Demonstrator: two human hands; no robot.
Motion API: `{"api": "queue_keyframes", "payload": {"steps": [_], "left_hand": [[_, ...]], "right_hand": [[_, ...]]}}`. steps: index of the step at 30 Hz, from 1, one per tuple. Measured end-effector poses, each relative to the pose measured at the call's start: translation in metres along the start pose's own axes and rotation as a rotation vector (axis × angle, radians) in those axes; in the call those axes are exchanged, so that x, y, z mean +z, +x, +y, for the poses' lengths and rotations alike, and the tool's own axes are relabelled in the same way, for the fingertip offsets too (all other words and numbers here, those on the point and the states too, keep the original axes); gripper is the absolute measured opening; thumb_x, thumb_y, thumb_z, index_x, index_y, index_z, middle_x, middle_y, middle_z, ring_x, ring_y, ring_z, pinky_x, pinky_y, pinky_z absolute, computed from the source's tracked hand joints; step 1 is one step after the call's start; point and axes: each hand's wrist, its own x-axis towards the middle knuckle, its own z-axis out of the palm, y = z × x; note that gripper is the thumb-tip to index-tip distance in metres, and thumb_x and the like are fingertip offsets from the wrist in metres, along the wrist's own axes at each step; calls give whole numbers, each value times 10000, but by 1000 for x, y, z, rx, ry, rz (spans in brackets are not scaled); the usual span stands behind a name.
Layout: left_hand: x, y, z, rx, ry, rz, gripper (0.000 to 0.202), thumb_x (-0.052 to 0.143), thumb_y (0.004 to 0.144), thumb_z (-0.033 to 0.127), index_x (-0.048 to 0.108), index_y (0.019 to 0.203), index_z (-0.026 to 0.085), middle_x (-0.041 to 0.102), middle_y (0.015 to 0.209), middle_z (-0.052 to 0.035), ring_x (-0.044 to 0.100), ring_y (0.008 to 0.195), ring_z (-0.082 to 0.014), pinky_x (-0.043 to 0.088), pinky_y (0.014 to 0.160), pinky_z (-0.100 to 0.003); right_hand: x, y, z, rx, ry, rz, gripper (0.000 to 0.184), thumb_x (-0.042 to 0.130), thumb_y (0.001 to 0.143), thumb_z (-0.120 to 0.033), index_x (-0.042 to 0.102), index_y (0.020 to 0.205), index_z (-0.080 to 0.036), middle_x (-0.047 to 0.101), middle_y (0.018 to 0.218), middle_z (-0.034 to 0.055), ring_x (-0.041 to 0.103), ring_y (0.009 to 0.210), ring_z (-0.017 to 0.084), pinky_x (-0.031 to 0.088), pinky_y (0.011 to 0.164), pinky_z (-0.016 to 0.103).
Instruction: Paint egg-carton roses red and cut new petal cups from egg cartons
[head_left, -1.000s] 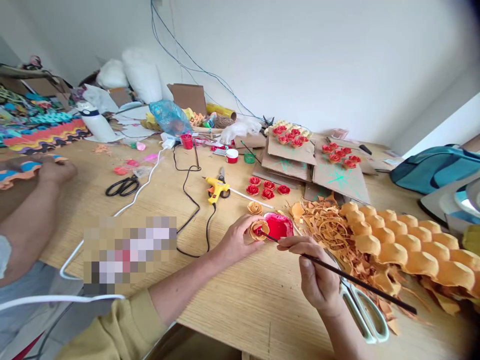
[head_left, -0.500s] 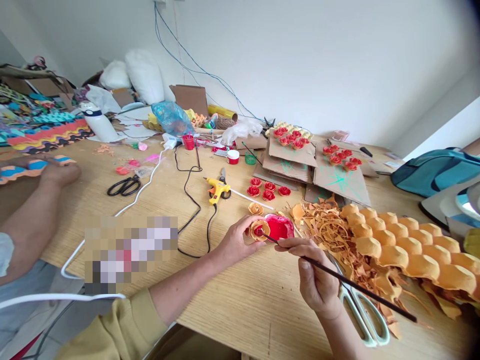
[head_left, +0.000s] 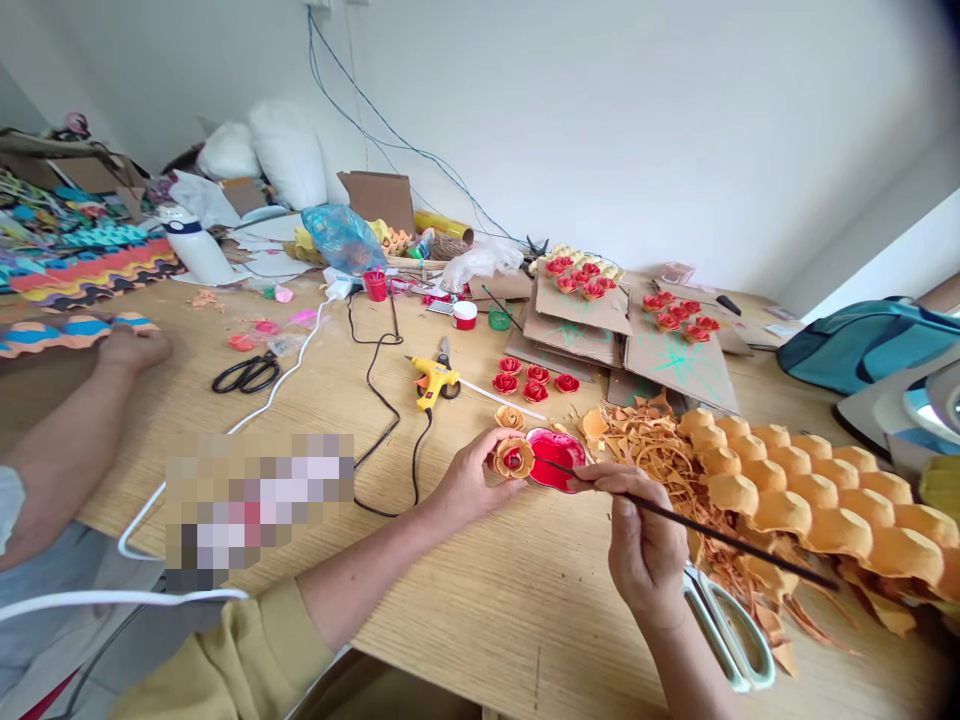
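While my left hand (head_left: 474, 480) pinches the red-centred rose (head_left: 514, 460), my right hand (head_left: 646, 545) has fingers clamped round the brush (head_left: 727, 537), over red paint (head_left: 559, 448)

The left hand (head_left: 474, 478) holds an orange flower (head_left: 502, 460) with a red centre; the right hand (head_left: 646, 545) grips a brush (head_left: 720, 529), its tip over a dish (head_left: 559, 433) of red paint. Beyond lie five red flowers (head_left: 536, 389) and a yellow glue gun (head_left: 433, 381), with an egg tray (head_left: 812, 507) to the right.
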Motion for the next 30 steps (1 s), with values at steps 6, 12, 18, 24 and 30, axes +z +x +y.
{"api": "queue_keyframes", "payload": {"steps": [6,12,18,24,30], "left_hand": [[0,0,-1,-22,51,49,436,775,757,167,594,1152,206,741,1148,-78,713,1031,-235,558,944,-353],[0,-1,-5,-38,41,77,498,781,755,138,592,1210,209,730,1186,-81,711,1078,-241,567,970,-369],[0,-1,-7,40,93,70,535,758,778,85,616,1277,213,702,1274,-109,675,1188,-269,539,1048,-403],[0,-1,-8,70,76,55,576,754,778,75,579,1311,204,675,1313,-119,660,1212,-263,532,1062,-411],[2,1,-14,95,54,72,567,739,791,77,569,1315,213,671,1310,-117,655,1220,-256,522,1075,-419]], "right_hand": [[-5,4,10,31,-267,-99,187,475,1049,-193,648,1094,-245,745,985,67,733,944,220,587,833,362],[-4,7,12,9,-309,-196,216,445,1059,-200,652,1102,-247,742,930,64,725,892,222,575,803,367],[-2,9,13,32,-339,-206,187,447,1059,-231,621,991,-238,735,860,47,713,746,206,550,690,324],[-4,6,17,104,-305,-139,192,458,1069,-272,631,1000,-231,742,888,48,727,732,186,562,698,312],[-7,4,18,185,-253,-48,224,476,1068,-340,655,985,-234,764,905,64,747,728,214,588,691,340]]}}
